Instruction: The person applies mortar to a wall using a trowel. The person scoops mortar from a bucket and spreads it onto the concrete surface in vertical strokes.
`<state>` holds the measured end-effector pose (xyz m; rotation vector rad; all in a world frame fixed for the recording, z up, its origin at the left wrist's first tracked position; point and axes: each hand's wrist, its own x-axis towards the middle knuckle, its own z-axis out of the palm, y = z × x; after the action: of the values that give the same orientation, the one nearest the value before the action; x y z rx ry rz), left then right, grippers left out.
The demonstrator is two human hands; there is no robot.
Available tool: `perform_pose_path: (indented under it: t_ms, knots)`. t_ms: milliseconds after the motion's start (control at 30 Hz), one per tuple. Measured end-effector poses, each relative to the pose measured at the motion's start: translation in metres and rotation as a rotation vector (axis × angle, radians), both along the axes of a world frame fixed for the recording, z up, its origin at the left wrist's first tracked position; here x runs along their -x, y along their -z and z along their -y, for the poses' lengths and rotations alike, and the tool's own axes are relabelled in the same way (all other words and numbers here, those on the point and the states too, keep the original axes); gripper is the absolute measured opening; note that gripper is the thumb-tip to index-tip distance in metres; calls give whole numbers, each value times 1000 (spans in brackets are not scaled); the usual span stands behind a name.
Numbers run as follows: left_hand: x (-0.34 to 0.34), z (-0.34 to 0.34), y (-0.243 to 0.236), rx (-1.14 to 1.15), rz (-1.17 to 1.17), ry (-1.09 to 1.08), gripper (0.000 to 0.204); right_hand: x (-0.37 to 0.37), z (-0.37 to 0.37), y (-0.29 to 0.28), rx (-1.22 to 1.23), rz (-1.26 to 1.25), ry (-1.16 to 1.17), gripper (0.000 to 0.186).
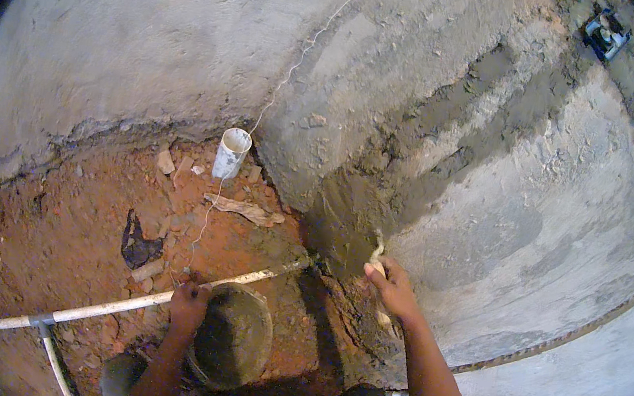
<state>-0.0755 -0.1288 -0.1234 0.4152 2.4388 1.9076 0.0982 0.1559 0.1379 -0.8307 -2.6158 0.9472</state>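
The right hand (393,290), right of centre in the frame, is closed round the pale handle of a trowel (379,247), whose blade does not stand out against the wet mortar (351,211) low on the wall (577,194). The left hand (189,306), at lower centre, looks curled at the rim of a mortar bucket (266,333); I cannot tell whether it grips the rim.

Judging by the surface, the work is partly done: dark, damp bands run from the centre up towards the electrical box (606,34) at upper right, and the patch by the trowel is covered. The bands look rough and ridged, so smoothing seems left, and the broken wall foot below the patch looks unfilled. A white pipe (107,309) crosses the earth floor (79,221) at lower left.
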Motion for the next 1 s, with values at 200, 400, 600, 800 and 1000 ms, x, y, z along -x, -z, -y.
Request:
perform_pose_path:
  t_ms: [200,400,600,800,1000]
  knots:
    - [-3,3,-29,42,127,57,29,52,-36,2,-378,26,144,47]
    - [1,2,-7,178,117,14,33,65,-55,-33,-197,45,244,38]
    - [1,7,-24,119,235,80,35,43,-31,-50,-135,-96,276,35]
    - [0,7,-37,208,296,114,32,20,-8,-43,-501,-33,210,38]
    - [0,7,-15,195,241,47,34,56,-15,-15,-496,336,95,40]
